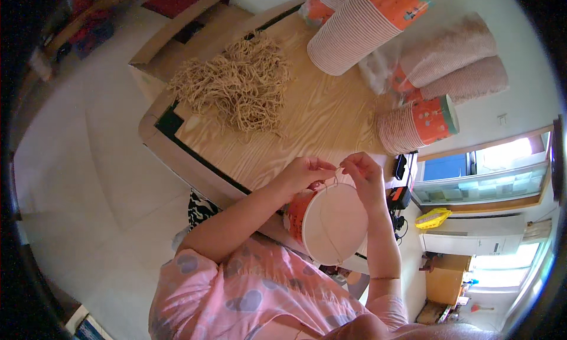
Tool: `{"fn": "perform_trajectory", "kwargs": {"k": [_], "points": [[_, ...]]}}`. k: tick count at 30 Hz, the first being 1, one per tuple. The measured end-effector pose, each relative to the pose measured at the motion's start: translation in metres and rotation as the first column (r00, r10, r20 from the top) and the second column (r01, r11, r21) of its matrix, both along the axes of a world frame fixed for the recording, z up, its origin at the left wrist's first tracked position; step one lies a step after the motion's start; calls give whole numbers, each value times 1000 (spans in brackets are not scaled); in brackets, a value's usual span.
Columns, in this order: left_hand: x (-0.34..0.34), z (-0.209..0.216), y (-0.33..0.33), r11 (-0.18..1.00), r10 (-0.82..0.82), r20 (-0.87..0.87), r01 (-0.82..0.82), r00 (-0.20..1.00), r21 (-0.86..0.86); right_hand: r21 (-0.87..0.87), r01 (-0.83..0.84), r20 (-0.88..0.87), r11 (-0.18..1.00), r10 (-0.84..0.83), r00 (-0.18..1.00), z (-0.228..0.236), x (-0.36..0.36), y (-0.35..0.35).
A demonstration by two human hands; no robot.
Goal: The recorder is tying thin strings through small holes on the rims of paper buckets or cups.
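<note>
In front of my chest is an orange paper bucket (297, 215), tilted so that its pale round end faces up toward me. A thin beige cord (326, 228) runs loosely across that end, from the far rim to the near rim. At the far rim my left hand (300, 173) is closed, its fingertips pinching the cord. My right hand (364, 173) meets it there, thumb and fingers also pinched on the cord. The exact loop or knot between the fingertips is too small to make out.
A tangled heap of beige cords (236, 89) lies on the wood-grain table (319, 121). Nested paper buckets stand in a tall stack (354, 36) and a shorter stack (413, 124). Plastic-wrapped stacks (449, 56) lie behind. An open cardboard box (221, 24) adjoins the table's left side.
</note>
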State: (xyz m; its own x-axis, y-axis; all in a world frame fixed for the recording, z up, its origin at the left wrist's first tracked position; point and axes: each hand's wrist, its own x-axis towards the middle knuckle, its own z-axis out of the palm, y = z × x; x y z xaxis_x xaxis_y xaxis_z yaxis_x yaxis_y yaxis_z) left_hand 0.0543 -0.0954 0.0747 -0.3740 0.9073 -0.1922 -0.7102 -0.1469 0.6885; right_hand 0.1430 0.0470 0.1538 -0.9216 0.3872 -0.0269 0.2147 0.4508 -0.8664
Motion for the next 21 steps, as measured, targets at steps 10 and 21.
{"fn": "perform_trajectory", "kwargs": {"k": [10, 21], "points": [[0, 8, 1, 990, 61, -134, -77, 989, -116, -184, -18, -18, 983, 15, 1000, 2, -1, 3], [3, 6, 3, 981, 120, -303, -159, 945, -108, -15, -13, 90, 1000, 14, 996, 19, 0, 4]]}}
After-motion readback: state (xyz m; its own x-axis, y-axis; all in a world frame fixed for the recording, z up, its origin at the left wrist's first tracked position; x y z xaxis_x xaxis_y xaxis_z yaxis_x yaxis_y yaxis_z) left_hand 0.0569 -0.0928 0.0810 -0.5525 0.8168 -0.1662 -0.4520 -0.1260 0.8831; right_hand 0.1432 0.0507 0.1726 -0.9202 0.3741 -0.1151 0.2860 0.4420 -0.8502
